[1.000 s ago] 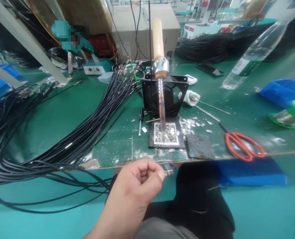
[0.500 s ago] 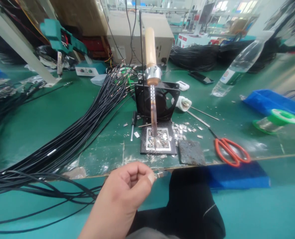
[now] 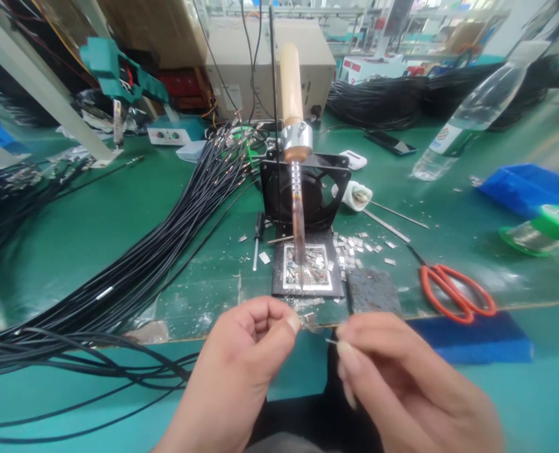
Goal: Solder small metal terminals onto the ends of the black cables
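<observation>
At the table's front edge my left hand is closed in a pinch. A small shiny metal piece sticks out past its thumb and fingertip. My right hand, slightly blurred, pinches a thin pale strip whose short end points toward the left hand. The hands are a small gap apart. Just beyond them a soldering iron with a wooden handle is clamped upright, tip down, over a white-rimmed square tray of small metal pieces. A black fan stands behind the iron.
Black cables run along the left. Orange-handled scissors, a grey block, a solder spool, a blue bin and a tilted plastic bottle are on the right. A small screwdriver lies beside the fan.
My right hand has come into view from the lower right, with a thin strip in its fingers. The left hand keeps its pinch. The whole view has shifted slightly.
</observation>
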`<action>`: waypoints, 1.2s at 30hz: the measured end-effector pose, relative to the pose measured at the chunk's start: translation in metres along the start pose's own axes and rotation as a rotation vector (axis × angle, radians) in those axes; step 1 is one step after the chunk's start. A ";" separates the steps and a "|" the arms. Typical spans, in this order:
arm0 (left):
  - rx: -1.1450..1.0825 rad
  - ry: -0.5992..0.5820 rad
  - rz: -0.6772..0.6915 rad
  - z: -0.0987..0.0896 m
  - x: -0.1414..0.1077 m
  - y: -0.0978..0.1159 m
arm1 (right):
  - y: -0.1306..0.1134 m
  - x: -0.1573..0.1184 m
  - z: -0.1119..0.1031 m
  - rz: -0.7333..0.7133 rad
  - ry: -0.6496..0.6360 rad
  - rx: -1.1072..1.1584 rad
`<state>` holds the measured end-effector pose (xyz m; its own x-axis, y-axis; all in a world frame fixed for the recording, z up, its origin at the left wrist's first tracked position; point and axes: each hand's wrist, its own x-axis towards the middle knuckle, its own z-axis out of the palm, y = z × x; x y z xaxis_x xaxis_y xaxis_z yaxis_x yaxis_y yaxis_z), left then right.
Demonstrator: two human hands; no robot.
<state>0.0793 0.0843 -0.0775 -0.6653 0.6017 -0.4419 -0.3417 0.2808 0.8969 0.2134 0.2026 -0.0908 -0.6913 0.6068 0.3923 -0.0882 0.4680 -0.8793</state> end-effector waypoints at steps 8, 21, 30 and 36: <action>-0.025 0.034 0.031 0.006 0.005 0.010 | 0.012 0.008 0.022 -0.101 0.122 -0.161; -0.064 0.022 0.030 0.006 0.007 0.007 | 0.012 0.013 0.026 -0.140 0.135 -0.205; -0.091 0.019 0.028 0.008 0.012 0.009 | 0.013 0.016 0.029 -0.141 0.147 -0.227; -0.092 0.020 0.023 0.008 0.014 0.009 | 0.012 0.017 0.027 -0.135 0.144 -0.233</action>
<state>0.0720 0.1010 -0.0756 -0.6866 0.5917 -0.4225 -0.3853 0.1967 0.9016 0.1810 0.2014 -0.1024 -0.5745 0.6062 0.5500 0.0064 0.6753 -0.7376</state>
